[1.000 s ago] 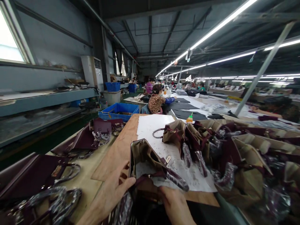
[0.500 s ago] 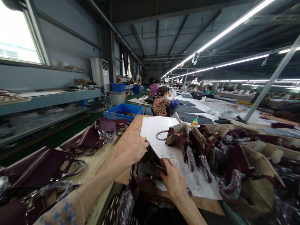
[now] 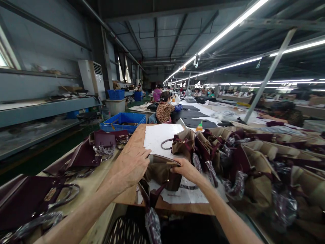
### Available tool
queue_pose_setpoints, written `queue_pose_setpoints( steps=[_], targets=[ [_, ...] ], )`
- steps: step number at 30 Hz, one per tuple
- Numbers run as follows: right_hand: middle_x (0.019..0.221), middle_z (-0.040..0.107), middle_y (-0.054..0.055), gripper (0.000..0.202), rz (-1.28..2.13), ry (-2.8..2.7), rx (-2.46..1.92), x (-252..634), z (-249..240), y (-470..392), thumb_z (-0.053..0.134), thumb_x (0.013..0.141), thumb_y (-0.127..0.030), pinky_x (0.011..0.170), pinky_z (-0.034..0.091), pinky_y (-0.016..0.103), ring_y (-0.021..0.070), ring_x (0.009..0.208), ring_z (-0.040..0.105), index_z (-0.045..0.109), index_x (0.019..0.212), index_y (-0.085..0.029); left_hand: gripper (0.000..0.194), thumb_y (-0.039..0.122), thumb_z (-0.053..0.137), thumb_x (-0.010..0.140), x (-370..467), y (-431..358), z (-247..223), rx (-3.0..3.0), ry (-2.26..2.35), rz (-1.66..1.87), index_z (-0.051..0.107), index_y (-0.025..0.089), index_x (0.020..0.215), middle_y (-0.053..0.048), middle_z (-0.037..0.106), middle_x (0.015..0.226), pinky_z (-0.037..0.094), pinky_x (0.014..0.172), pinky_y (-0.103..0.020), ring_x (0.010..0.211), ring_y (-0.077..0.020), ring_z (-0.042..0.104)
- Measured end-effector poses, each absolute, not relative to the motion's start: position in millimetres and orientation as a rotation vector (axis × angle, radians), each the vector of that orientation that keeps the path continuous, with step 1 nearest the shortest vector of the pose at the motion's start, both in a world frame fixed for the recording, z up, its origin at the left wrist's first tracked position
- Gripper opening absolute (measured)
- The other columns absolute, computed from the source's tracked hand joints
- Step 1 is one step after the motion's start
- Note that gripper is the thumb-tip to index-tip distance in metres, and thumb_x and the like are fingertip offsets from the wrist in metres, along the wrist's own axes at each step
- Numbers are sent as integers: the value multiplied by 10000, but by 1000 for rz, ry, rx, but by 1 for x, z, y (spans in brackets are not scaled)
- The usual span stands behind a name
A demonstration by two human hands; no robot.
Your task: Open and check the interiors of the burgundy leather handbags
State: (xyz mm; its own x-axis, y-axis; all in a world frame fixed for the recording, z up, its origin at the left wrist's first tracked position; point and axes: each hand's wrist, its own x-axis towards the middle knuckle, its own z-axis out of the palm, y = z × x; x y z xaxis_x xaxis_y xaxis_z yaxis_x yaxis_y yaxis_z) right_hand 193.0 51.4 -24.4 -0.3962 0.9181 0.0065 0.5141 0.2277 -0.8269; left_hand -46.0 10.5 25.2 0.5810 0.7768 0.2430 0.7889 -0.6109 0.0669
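Both hands on one handbag (image 3: 161,169), burgundy trim and tan-brown body, sitting on the white sheet (image 3: 158,134) near the close edge of the table (image 3: 138,136). Left hand (image 3: 133,166) closed, fingers curled over the bag's left upper corner. Right hand (image 3: 186,168) pinching the right end of the rim, thumb on the near side. Opposed grips likely keep the soft mouth spread and the body from slumping. One wrapped handle (image 3: 153,222) hangs down past the table edge, so it's clear of the opening; another lies on the sheet under the right forearm. Clear film on the handles, probably against scuffs. Sheet presumably shields the bags from bare wood.

Right side: handbags (image 3: 265,166) crowded close together, many with mouths up, seemingly propping each other and within easy reach. Left side: burgundy handbags (image 3: 29,193) laid down, kept apart from the right-hand group by the work area. Bottle with green cap (image 3: 199,127) stands beyond the bags, out of the working spot. Bag bottom and contents, if any, can't tell
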Motion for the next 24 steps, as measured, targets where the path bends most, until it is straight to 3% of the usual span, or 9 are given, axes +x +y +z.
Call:
queue_pose_setpoints(
  steps=[4, 7, 11, 19, 24],
  targets=[
    [684, 600, -33, 224, 989, -2037, -1301, 191, -29, 47, 573, 637, -219, 623, 345, 224, 141, 671, 491, 644, 844, -169, 282, 17, 386, 705, -32, 15, 27, -2795, -1318, -255, 530, 139, 914, -101, 542, 1082, 393, 868, -328, 1015, -210, 491],
    [710, 610, -25, 234, 945, -2053, -1290, 191, -28, 44, 569, 644, -209, 632, 346, 227, 147, 683, 492, 639, 863, -169, 323, 122, 469, 698, -16, 20, 25, -2906, -1414, -286, 494, 168, 1017, -63, 596, 994, 428, 756, -293, 902, -204, 550],
    [735, 615, -19, 221, 901, -2063, -1299, 189, -29, 43, 571, 646, -212, 632, 347, 229, 152, 695, 491, 634, 855, -176, 167, 276, 527, 695, 2, 26, 17, -2866, -1681, -287, 580, 195, 830, -28, 628, 796, 414, 683, -279, 781, -208, 571],
    [655, 573, -38, 158, 1066, -2003, -1265, 199, -30, 68, 594, 612, -214, 596, 338, 214, 121, 638, 457, 615, 756, -153, 167, 141, 408, 723, 12, 25, 16, -2830, -1591, -321, 567, 182, 752, -42, 619, 727, 403, 622, -271, 704, -190, 573],
    [663, 573, -38, 152, 1108, -2000, -1236, 200, -31, 75, 601, 593, -197, 594, 343, 211, 111, 628, 443, 609, 736, -146, 339, 97, 391, 720, 10, 25, 17, -2942, -1403, -344, 549, 216, 995, -31, 657, 833, 422, 668, -257, 760, -183, 594]
  ],
)
